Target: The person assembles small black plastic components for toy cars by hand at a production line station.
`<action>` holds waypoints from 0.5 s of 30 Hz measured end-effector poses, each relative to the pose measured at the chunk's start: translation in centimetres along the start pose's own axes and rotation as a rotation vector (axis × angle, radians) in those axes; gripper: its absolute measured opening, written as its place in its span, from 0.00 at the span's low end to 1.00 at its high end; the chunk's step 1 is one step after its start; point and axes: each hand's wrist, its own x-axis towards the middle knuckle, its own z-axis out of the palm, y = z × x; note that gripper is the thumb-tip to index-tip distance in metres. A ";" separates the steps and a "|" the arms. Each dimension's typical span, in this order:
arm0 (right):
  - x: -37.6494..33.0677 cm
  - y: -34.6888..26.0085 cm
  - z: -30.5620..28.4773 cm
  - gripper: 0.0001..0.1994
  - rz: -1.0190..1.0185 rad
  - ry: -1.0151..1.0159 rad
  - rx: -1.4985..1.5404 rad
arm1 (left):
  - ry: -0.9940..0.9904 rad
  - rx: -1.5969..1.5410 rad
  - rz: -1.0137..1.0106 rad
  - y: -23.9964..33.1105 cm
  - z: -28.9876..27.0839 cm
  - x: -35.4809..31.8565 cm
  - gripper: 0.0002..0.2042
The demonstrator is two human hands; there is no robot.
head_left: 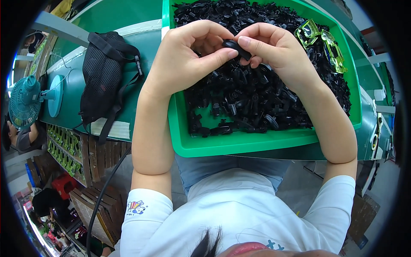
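Observation:
Between my two hands is a small black plastic part [238,47], curved and glossy on top. My left hand [192,53] pinches its left end with thumb and fingers. From the other side my right hand [274,49] grips it, thumb on top and fingertips curled underneath. Both hands are raised above a green plastic tray [252,148]. Loose black plastic parts [252,96] in many small shapes fill the tray in a heap. My fingers hide some of the held part, so its exact kind does not show.
Yellow-green transparent plastic pieces [332,51] lie on the heap at the right. Left of the tray are a black mesh bag [105,77] with straps and a teal fan [26,103] on the green table [72,107]. A black cable [102,192] hangs beside my left arm.

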 end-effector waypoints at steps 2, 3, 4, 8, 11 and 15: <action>0.2 0.1 0.0 0.15 -0.035 -0.026 0.020 | 0.115 0.063 0.092 -0.1 -0.2 0.0 0.11; 0.3 0.1 0.1 0.15 -0.056 -0.030 -0.005 | 0.090 0.067 0.080 0.1 -0.5 0.0 0.13; 0.3 0.2 0.0 0.15 -0.080 -0.042 -0.027 | 0.092 0.123 0.082 0.2 -0.4 0.2 0.12; 0.2 0.7 -0.7 0.13 -0.067 -0.065 -0.169 | 0.068 -0.024 0.120 -1.6 0.6 0.8 0.11; 0.2 2.7 -2.0 0.15 -0.099 0.076 -0.328 | 0.142 0.177 0.276 -3.2 0.8 1.5 0.11; 0.3 3.6 -9.0 0.15 0.089 -0.015 -0.488 | -0.020 0.321 0.199 -6.3 3.9 6.0 0.15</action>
